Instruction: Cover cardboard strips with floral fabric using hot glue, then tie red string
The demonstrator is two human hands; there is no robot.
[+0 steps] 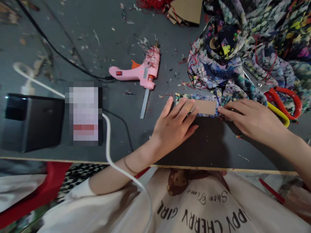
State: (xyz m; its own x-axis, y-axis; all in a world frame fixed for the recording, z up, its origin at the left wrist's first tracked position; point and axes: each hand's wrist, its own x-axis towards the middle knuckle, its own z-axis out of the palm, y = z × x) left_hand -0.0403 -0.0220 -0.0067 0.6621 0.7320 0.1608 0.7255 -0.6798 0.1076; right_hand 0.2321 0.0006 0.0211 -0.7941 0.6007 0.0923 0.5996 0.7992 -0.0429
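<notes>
- White shirt (194,207) with printed letters is filling the bottom, just before the edge of a dark grey table (170,152).
- Black box (43,124) is standing on the table at the far left.
- Beside it, a phone-like device (84,113) is lying; its surface is pixelated.
- White cable (108,139) is coming from behind this device and hanging over the table edge.
- Pink glue gun (136,72) is lying on its side, with a glue stick (145,103) pointing towards the person.
- Left hand (172,124) is resting flat, fingers spread, on a cardboard strip (206,107), and is grasping nothing.
- Cardboard strip is lying between both hands, upon flowered cloth (181,95), which is showing along its edges.
- Right hand (250,118) is touching the cloth at the strip's right end; I cannot tell if it is pinching.
- Beyond the right hand, crumpled flowered fabric (218,72) is spreading, with red threads on it.
- Scissors (260,85) with red and yellow handles are lying against this fabric, near the right wrist.
</notes>
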